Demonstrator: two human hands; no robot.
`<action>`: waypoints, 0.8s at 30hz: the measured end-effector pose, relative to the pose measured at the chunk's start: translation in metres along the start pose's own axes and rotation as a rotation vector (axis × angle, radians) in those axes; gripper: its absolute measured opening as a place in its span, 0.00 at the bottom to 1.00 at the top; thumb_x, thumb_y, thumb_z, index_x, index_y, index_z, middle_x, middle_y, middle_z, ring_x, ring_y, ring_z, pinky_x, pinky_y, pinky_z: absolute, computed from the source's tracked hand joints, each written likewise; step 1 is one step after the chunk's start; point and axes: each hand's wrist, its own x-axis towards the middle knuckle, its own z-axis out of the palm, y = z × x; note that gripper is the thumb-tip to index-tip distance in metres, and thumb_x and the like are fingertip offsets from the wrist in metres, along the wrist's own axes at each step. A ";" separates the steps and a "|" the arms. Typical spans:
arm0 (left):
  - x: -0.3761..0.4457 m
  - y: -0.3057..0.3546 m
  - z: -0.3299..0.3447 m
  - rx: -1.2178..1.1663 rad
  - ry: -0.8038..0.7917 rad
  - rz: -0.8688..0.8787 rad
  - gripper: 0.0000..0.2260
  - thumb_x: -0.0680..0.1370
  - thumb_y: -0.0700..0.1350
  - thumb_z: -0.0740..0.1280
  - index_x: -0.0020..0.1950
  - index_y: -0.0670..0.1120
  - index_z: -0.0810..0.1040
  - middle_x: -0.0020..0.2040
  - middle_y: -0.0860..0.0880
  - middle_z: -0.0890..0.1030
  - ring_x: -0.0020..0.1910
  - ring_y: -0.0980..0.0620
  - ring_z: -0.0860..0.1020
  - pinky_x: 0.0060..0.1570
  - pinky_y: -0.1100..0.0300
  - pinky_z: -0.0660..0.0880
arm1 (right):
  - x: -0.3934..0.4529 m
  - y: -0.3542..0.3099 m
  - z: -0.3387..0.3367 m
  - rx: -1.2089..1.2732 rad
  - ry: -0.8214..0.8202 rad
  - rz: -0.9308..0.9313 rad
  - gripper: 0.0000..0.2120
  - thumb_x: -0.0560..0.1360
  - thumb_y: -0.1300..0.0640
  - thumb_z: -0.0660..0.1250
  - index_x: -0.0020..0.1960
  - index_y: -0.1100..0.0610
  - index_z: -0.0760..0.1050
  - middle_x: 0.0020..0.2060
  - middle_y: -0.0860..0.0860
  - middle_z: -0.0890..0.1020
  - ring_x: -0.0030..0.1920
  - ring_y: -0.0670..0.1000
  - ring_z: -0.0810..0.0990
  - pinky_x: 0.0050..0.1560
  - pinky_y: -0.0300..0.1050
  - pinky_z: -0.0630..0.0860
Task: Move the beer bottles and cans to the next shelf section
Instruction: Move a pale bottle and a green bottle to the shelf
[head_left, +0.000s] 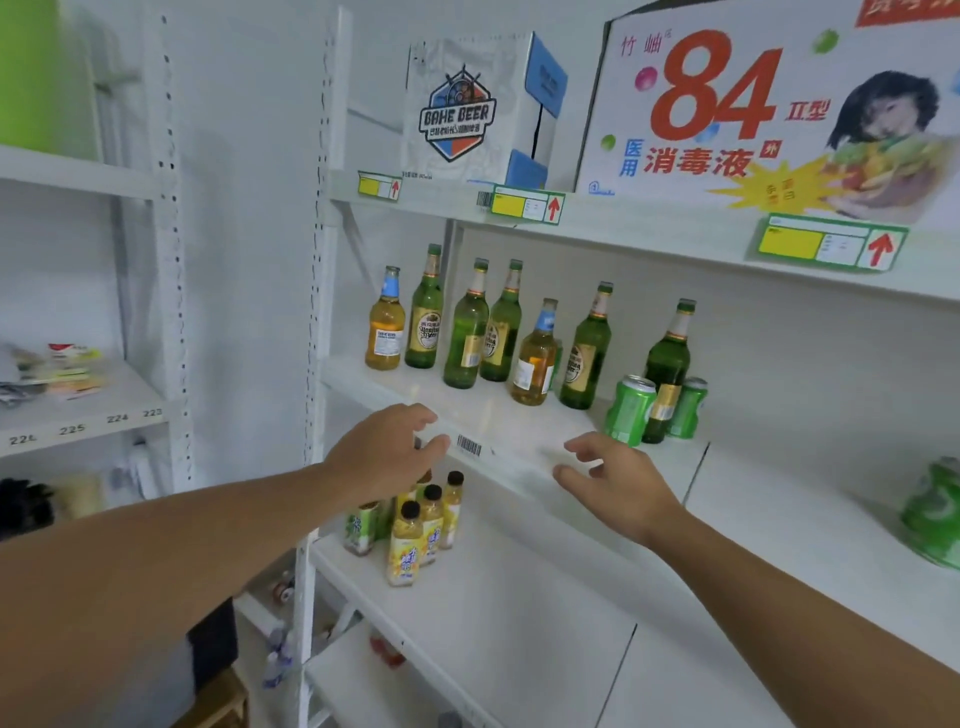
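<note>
On the middle shelf (498, 415), seven beer bottles (470, 332) are stood in a loose row running from far left to near right. Two cans (629, 410) are placed at the right end of that row, one just left of the last bottle (667, 364) and one just right of it, partly behind. Another can (932, 512) is set well apart in the next section to the right. On the shelf above, a beer carton (467, 109) is placed left of a larger box (769, 104). On the shelf below, small drink bottles (415, 530) are clustered at the left end. Both hands (387, 452) (618, 480) are held before the middle shelf's front edge, empty.
</note>
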 end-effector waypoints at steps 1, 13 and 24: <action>0.006 -0.002 0.000 -0.003 0.002 -0.004 0.24 0.84 0.63 0.64 0.79 0.54 0.74 0.73 0.54 0.78 0.64 0.56 0.76 0.66 0.52 0.75 | 0.008 -0.002 0.002 -0.002 -0.011 -0.001 0.25 0.79 0.39 0.70 0.73 0.45 0.76 0.66 0.46 0.80 0.61 0.49 0.80 0.62 0.50 0.79; 0.110 0.012 0.007 0.122 0.028 -0.062 0.26 0.84 0.64 0.65 0.79 0.54 0.73 0.72 0.54 0.78 0.69 0.52 0.77 0.68 0.51 0.76 | 0.138 0.012 0.008 0.244 0.015 0.021 0.14 0.80 0.45 0.72 0.62 0.46 0.75 0.50 0.42 0.80 0.54 0.49 0.80 0.57 0.48 0.79; 0.200 -0.009 0.060 -0.042 0.114 -0.163 0.29 0.82 0.59 0.72 0.79 0.48 0.72 0.70 0.50 0.79 0.68 0.49 0.78 0.65 0.54 0.76 | 0.236 0.024 0.048 0.532 0.197 0.105 0.16 0.76 0.49 0.76 0.54 0.43 0.70 0.44 0.41 0.76 0.42 0.41 0.75 0.49 0.48 0.79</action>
